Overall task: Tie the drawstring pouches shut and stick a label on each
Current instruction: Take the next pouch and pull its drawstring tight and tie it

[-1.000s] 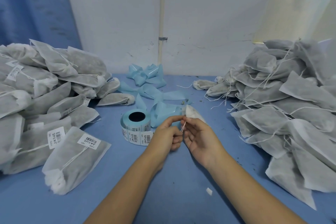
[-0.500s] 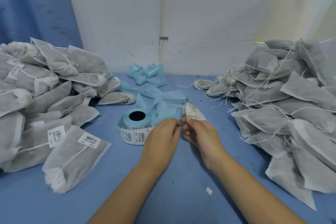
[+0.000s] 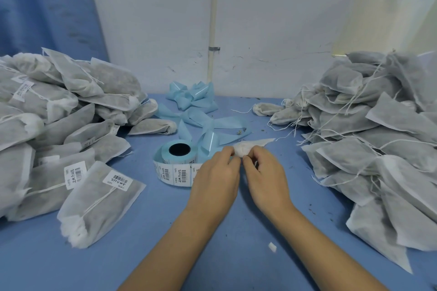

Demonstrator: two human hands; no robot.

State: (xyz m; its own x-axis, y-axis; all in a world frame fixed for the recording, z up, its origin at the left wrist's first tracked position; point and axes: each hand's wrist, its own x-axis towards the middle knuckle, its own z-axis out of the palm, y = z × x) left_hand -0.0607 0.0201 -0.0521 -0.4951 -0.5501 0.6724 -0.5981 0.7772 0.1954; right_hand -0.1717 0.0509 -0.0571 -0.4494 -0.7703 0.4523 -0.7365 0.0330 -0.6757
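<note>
A small white drawstring pouch [image 3: 250, 145] lies on the blue table just beyond my fingers. My left hand [image 3: 216, 176] and my right hand [image 3: 266, 176] meet at its gathered near end, and both pinch it with curled fingers. The string itself is hidden between my fingertips. A roll of barcode labels [image 3: 176, 164] stands just left of my left hand, its loose strip running behind that hand. Labelled pouches [image 3: 101, 196] are heaped on the left. Unlabelled pouches with loose strings [image 3: 378, 139] are heaped on the right.
Crumpled light-blue backing strip [image 3: 203, 123] lies behind the roll, up to the white wall. A small white scrap [image 3: 272, 247] sits on the table between my forearms. One lone pouch [image 3: 267, 108] lies at the far middle right.
My hands have turned palm down and moved closer together over the pouch's gathered end. The string seen between my fingers earlier is now out of sight, and the pouch lies flatter, pointing right.
</note>
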